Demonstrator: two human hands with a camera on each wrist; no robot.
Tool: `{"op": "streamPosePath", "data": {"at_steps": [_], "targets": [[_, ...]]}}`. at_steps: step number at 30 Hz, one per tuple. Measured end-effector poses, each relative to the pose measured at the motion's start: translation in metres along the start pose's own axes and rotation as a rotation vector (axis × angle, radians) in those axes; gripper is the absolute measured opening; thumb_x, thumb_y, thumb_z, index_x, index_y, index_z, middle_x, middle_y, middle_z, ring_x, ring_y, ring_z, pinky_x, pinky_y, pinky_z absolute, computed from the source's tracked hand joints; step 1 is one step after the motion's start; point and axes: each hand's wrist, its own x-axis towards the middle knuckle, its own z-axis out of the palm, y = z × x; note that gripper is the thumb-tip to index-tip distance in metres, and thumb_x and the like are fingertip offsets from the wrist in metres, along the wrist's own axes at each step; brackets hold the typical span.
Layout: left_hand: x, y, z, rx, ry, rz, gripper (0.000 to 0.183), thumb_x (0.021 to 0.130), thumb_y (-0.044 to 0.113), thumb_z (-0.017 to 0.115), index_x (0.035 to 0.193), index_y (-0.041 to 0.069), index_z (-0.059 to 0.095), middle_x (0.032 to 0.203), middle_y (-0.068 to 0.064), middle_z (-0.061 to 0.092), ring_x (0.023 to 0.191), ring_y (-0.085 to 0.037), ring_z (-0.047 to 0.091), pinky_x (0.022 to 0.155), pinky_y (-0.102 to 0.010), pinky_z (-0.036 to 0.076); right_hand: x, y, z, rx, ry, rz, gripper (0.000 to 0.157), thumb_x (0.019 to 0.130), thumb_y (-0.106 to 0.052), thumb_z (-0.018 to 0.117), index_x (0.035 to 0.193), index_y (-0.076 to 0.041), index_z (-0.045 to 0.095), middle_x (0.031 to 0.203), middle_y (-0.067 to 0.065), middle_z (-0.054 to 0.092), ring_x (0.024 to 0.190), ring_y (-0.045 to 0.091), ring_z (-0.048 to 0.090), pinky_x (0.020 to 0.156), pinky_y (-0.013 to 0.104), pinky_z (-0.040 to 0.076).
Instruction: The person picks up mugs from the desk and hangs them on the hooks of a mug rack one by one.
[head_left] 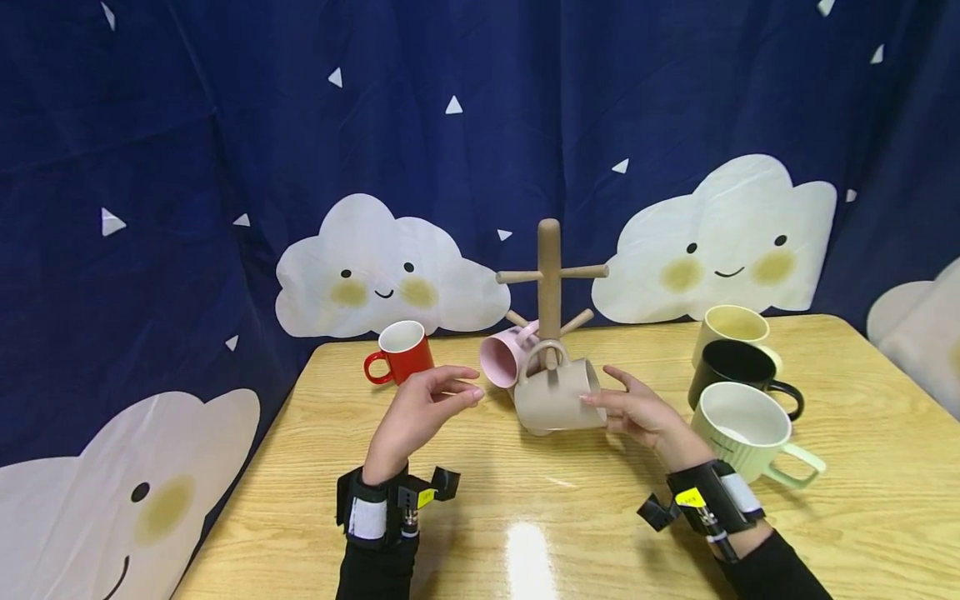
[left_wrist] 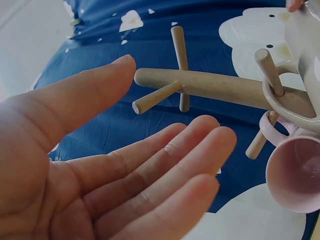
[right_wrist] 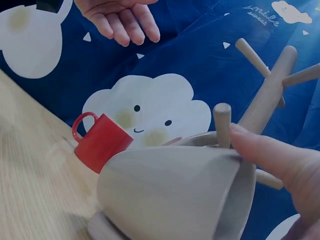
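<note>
A beige mug [head_left: 555, 400] is on its side at the wooden mug stand [head_left: 550, 283], with a front peg passing through its handle and its mouth facing right. My right hand [head_left: 645, 417] holds it at the rim, thumb over the outside; in the right wrist view the thumb [right_wrist: 270, 155] lies along the rim and the other fingers are mostly hidden. My left hand [head_left: 427, 412] is left of the mug, fingers relaxed, holding nothing. In the left wrist view its fingers [left_wrist: 165, 170] are spread apart from the stand. A pink mug [head_left: 506, 354] hangs behind the beige one.
A red mug [head_left: 408, 350] stands at the back left of the wooden table [head_left: 315, 500]. Along the right are a yellow mug [head_left: 731, 323], a black mug [head_left: 727, 367] and a pale green-white mug [head_left: 742, 433]. A blue curtain [head_left: 420, 150] hangs behind the table.
</note>
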Motion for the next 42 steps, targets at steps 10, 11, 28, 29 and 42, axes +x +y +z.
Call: {"op": "streamPosePath", "data": {"at_steps": [10,11,28,29,42], "targets": [[-0.002,-0.003,-0.01,0.044,0.074,-0.013,0.036,0.077,0.031,0.066,0.108,0.014,0.063,0.093,-0.005,0.068,0.082,-0.014,0.061,0.078,-0.04,0.049,-0.031,-0.039,-0.009,-0.176,0.237,-0.198,0.086,0.084,-0.037,0.056,0.144,-0.009,0.002,0.146,0.026,0.013,0.13,0.036,0.019,0.103,0.061,0.015],[-0.002,-0.004,-0.012,0.055,0.09,-0.02,0.036,0.077,0.032,0.065,0.108,0.013,0.063,0.094,-0.005,0.068,0.082,-0.014,0.061,0.078,-0.041,0.049,-0.035,-0.044,-0.012,-0.165,0.251,-0.217,0.085,0.083,-0.037,0.056,0.144,-0.011,0.003,0.147,0.025,0.012,0.131,0.034,0.019,0.104,0.06,0.014],[0.006,-0.02,-0.013,0.373,0.196,-0.037,0.04,0.075,0.033,0.066,0.103,0.004,0.064,0.094,-0.012,0.067,0.082,-0.021,0.062,0.073,-0.04,0.052,-0.054,-0.054,-0.022,-0.971,0.456,-0.437,0.066,0.079,-0.039,0.061,0.127,0.002,0.04,0.117,0.03,0.052,0.106,0.043,0.047,0.083,0.059,0.039],[0.007,-0.022,-0.011,0.403,0.184,-0.04,0.04,0.075,0.033,0.067,0.102,0.004,0.064,0.094,-0.012,0.068,0.081,-0.021,0.061,0.071,-0.039,0.052,-0.052,-0.052,-0.02,-1.061,0.47,-0.447,0.062,0.079,-0.037,0.062,0.123,0.003,0.044,0.112,0.03,0.055,0.101,0.044,0.05,0.079,0.058,0.041],[0.014,-0.03,0.001,0.541,0.075,-0.045,0.04,0.075,0.035,0.066,0.097,0.002,0.065,0.084,-0.011,0.068,0.068,-0.017,0.058,0.06,-0.033,0.047,-0.058,-0.068,0.004,-0.883,0.335,-0.56,0.036,0.08,-0.033,0.062,0.102,-0.004,0.064,0.097,0.014,0.067,0.085,0.016,0.061,0.072,0.028,0.051]]}}
